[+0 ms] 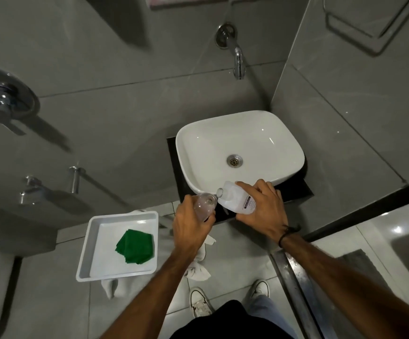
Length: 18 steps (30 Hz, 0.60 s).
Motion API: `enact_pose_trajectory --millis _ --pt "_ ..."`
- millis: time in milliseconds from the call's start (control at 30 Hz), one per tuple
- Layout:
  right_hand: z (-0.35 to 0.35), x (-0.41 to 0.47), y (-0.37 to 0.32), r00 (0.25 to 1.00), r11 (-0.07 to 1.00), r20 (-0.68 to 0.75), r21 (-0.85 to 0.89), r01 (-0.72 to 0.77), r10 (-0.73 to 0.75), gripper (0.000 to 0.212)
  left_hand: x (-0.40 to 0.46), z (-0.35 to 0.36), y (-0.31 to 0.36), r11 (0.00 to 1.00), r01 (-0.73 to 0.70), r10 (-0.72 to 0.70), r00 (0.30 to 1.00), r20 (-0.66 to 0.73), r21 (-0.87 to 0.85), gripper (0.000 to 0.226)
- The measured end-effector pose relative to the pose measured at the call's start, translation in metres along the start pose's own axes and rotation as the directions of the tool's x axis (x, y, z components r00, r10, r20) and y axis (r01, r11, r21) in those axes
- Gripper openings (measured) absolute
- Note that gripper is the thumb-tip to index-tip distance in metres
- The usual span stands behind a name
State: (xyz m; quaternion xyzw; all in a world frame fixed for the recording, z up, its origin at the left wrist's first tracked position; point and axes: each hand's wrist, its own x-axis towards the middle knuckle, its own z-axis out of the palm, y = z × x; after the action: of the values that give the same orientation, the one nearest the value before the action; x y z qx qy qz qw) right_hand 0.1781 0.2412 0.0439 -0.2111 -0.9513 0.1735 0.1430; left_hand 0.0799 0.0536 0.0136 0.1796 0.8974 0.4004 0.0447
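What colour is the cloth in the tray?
Green. The folded cloth shows best in the head view, lying in the white tray.

1 wide-angle camera on the person's head looks forward and steeply down. The basin [223,133] sits near mid-frame, the left hand [191,226] and right hand [264,211] close beneath the lens, the shoes [199,302] at the bottom edge, the wall tap [238,59] at top.

I have open room above the basin [223,143], well under the tap spout [239,62]. The clear bottle [204,204] in my left hand [191,228] and the white jug [235,200] in my right hand [264,211] close the gap between my hands. The tray [86,253] stands to the left, the wall [345,113] to the right.
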Motion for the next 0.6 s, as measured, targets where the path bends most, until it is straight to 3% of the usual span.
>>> enact_pose_trajectory --millis 167,600 --pt "-0.006 0.009 -0.012 1.0 0.999 -0.013 -0.048 0.011 -0.012 0.078 0.003 -0.008 0.007 0.997 -0.042 0.045 0.998 -0.05 0.061 0.053" --pt "-0.009 0.036 -0.024 0.992 0.952 0.017 -0.277 0.128 -0.128 0.085 0.016 -0.018 0.007 0.997 0.005 0.002 0.997 -0.078 0.082 0.052"
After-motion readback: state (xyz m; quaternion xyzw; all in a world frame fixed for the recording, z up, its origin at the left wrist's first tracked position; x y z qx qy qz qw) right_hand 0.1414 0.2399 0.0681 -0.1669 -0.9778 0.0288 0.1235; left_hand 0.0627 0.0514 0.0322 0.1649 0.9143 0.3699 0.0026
